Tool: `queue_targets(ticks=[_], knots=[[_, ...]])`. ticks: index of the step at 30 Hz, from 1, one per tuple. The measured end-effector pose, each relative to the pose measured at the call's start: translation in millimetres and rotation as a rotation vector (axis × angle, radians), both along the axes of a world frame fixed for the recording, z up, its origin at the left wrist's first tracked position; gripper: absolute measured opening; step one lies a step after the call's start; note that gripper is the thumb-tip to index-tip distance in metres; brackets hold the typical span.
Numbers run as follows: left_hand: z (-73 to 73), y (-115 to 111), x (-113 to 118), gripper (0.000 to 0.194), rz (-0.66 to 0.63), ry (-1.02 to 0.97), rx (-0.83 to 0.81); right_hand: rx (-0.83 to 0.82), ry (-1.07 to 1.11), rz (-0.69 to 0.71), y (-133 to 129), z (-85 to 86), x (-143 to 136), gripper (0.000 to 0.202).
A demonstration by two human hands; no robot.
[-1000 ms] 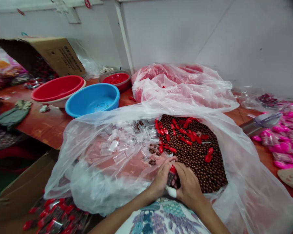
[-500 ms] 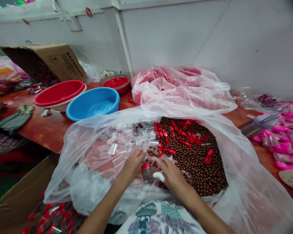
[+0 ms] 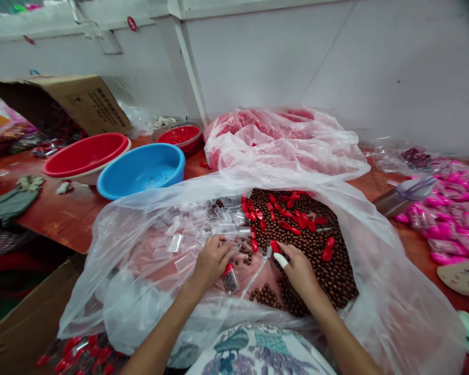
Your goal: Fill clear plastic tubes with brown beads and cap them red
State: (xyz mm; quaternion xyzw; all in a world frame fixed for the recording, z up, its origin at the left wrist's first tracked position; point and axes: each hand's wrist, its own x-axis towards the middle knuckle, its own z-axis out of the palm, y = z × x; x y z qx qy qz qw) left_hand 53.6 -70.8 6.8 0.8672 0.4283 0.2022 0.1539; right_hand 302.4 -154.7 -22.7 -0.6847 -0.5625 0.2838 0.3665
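My left hand is curled over the edge of a pile of clear plastic containers; what its fingertips pinch is not clear. Just below its fingers leans a small clear jar with a red cap, dark balls inside, its cap close to or touching the hand. My right hand, with a white cover on one digit, pinches a small red plastic piece. Beneath it spread many glossy brown balls. Several red two-lobed plastic pieces lie on the balls.
A translucent plastic sheet surrounds the work. Behind stand a blue basin, a red basin and a bag of red pieces. Pink packets and a scoop are at right. Filled jars lie in a carton at lower left.
My right hand has moved right, away from the jar, and now shows a red piece in its fingers. The jar is more tilted. The whole view has shifted slightly.
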Motion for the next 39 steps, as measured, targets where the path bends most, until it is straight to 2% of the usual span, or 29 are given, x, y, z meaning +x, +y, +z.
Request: queue_targets(ticks=[2,5,8,10,13,17,21,24,26,31,34,39], knots=[[9.0,-4,10,0.027,0.003,-0.113,-0.112,-0.01,0.347,-0.122,-7,2.5,7,0.04],[18.4,-11,35,0.028,-0.064,-0.23,-0.423,-0.025,0.808,-0.309,-20,8.1,20,0.048],[16.5,-18,67,0.027,-0.108,-0.259,-0.652,0.008,1.05,-0.42,-36,16.3,31,0.048],[10.5,-19,86,0.022,-0.132,-0.222,-0.654,0.023,1.112,-0.437,-47,22.0,34,0.048],[0.5,-17,109,0.015,-0.147,-0.132,-0.554,0.009,1.127,-0.4,-59,25.3,34,0.048],[-9.1,-16,130,0.012,-0.122,-0.12,-0.469,-0.031,0.934,-0.406,-65,15.6,32,0.046],[-14.5,-21,145,0.012,-0.114,-0.226,-0.477,0.002,0.463,-0.413,-65,5.2,36,0.037],[-16.9,-26,155,0.014,-0.098,-0.308,-0.503,0.024,0.118,-0.343,-63,6.2,38,0.037],[-18.3,-27,160,0.016,-0.104,-0.352,-0.539,-0.008,-0.01,-0.299,-61,9.4,38,0.041],[-23.3,-27,160,0.028,-0.125,-0.496,-0.812,-0.052,-0.165,-0.243,-59,11.4,36,0.044],[-26.8,-26,158,0.037,-0.1,-0.578,-0.975,-0.047,-0.164,-0.26,-60,7.4,37,0.044],[-31.4,-24,159,0.037,-0.048,-0.736,-1.187,-0.073,-0.145,-0.27,-63,5.6,38,0.048]])
